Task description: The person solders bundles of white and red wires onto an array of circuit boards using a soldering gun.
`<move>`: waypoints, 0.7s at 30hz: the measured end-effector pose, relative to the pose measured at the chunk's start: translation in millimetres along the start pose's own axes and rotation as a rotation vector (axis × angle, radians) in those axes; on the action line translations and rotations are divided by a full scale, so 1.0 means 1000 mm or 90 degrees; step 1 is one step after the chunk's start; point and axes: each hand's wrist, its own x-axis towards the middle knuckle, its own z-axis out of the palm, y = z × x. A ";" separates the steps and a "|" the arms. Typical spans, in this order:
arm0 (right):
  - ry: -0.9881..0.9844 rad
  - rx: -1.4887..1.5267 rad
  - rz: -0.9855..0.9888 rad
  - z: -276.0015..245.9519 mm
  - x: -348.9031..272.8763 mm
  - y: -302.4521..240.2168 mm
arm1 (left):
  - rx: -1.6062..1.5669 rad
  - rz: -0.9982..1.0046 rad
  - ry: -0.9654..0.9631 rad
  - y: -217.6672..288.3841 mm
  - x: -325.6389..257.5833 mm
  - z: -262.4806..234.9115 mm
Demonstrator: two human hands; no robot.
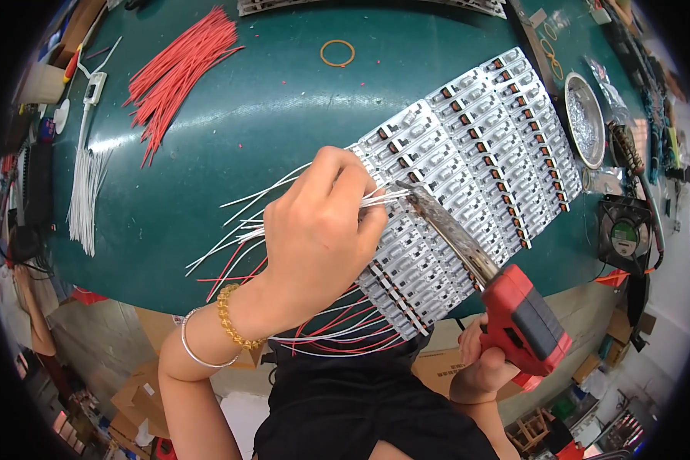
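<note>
A bundle of thin white wires (382, 198) is pinched in my left hand (322, 218), its fingers closed near the wire ends. My right hand (487, 364) grips a red and black soldering gun (527, 322). The gun's dark, worn metal barrel points up and left, and its tip meets or nearly meets the wire ends; which cannot be made out. Under both lies a slanted panel of silvery circuit boards (467, 126) with rows of small parts. White and red wires (345, 326) trail from the panel's near left edge toward my lap. My left palm hides part of the panel.
Bundles of red wires (187, 69) and white wires (89, 203) lie on the green table (283, 100). A rubber band (337, 53) lies at the back. To the right are a metal dish (601, 138), a small fan (622, 234) and a coiled iron holder (627, 147).
</note>
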 end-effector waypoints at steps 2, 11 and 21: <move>0.027 -0.012 0.032 -0.005 -0.002 0.001 | 0.005 0.017 0.007 0.000 0.000 0.001; -0.055 -0.017 -0.071 0.006 0.005 -0.006 | -0.006 0.023 0.010 0.001 0.000 0.000; -0.102 0.009 -0.033 0.015 0.006 -0.027 | -0.072 -0.080 -0.033 0.021 -0.001 -0.014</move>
